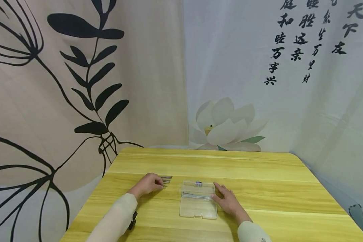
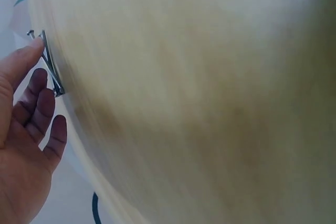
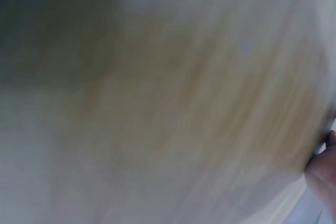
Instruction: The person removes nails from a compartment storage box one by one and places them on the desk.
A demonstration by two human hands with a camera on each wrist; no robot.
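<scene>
My left hand [image 1: 151,183] is at the left of the table, its thumb and fingers bent together at a few thin metal nails [image 2: 51,69]. In the left wrist view their flat heads show beside the thumb tip. More dark nails [image 1: 167,177] lie side by side just beyond these fingertips. To the right lies a clear plastic case [image 1: 198,206], opened out flat, with a small blue-white latch and thin silvery pieces [image 1: 196,195] along its middle. My right hand [image 1: 228,201] rests at the case's right edge, fingers extended and thumb over the rim.
The yellow wood-grain table [image 1: 260,174] has rounded far corners. A printed curtain [image 1: 157,74] with plants, a lotus and black characters hangs close behind it. A dark band [image 1: 133,220] sits at the left sleeve.
</scene>
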